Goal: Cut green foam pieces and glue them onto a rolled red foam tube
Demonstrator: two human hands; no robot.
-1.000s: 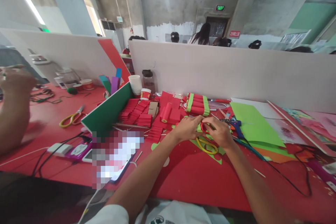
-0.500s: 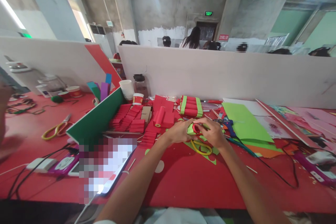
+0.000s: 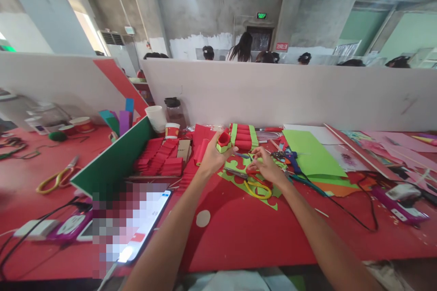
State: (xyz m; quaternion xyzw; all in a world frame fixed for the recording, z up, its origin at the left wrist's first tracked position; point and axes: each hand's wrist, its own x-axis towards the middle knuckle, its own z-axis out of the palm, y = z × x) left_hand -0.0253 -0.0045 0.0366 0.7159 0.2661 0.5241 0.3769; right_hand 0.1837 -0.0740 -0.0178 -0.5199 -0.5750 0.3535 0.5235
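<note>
The left hand (image 3: 212,160) is closed around a red paper tube (image 3: 224,138) with a lime-green band, open end upward. The right hand (image 3: 266,166) has come off it, fingers half-curled near a yellow looped handle (image 3: 258,190); any grip cannot be determined. The tube now appears single-handedly supported.

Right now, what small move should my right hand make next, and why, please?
I would probably bring the right hand to the red roll and steady its green band. The left hand alone holds the roll; the right is apart from it, near the yellow-handled scissors. Whether it pinches anything is hard to tell.
</note>
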